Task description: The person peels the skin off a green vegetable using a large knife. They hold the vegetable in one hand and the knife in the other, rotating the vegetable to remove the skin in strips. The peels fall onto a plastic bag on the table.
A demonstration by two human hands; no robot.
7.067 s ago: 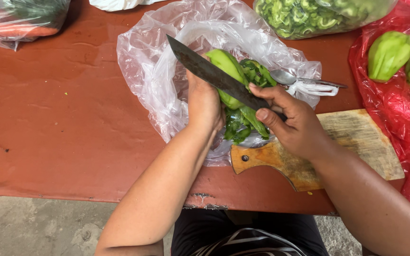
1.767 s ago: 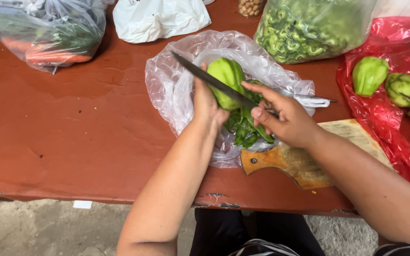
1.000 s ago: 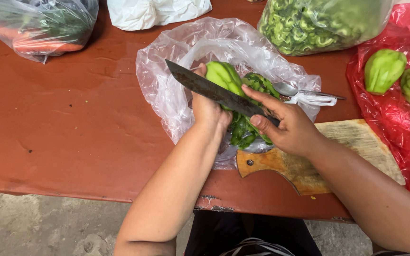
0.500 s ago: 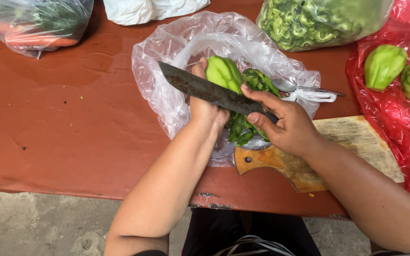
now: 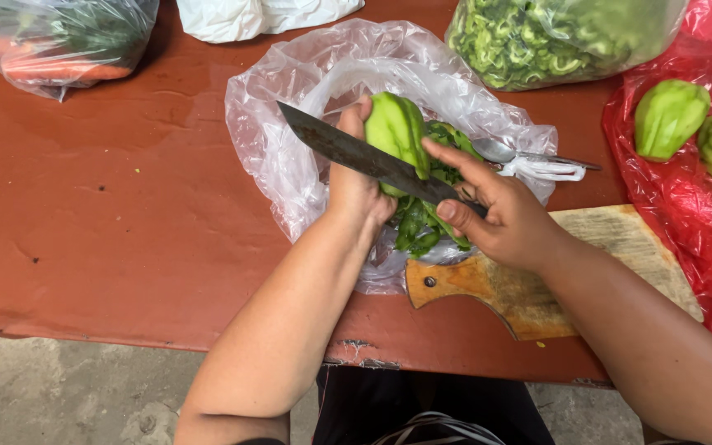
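My left hand (image 5: 356,185) grips a pale green chayote (image 5: 395,132) and holds it upright over a clear plastic bag (image 5: 290,107) spread on the red-brown table (image 5: 109,222). My right hand (image 5: 500,218) holds a long dark knife (image 5: 356,154), its blade lying across the chayote's side with the tip pointing left. Green peelings (image 5: 426,222) are piled in the bag below the hands.
A wooden cutting board (image 5: 537,288) lies at the table's front edge. A red bag (image 5: 669,206) with more chayotes (image 5: 669,119) is at the right. A clear bag of cut greens (image 5: 537,41), a white bag (image 5: 241,16) and a bag of carrots (image 5: 51,49) line the back.
The view has shifted slightly. The chayote has been turned a little in my left hand and the knife blade has slid along its side.
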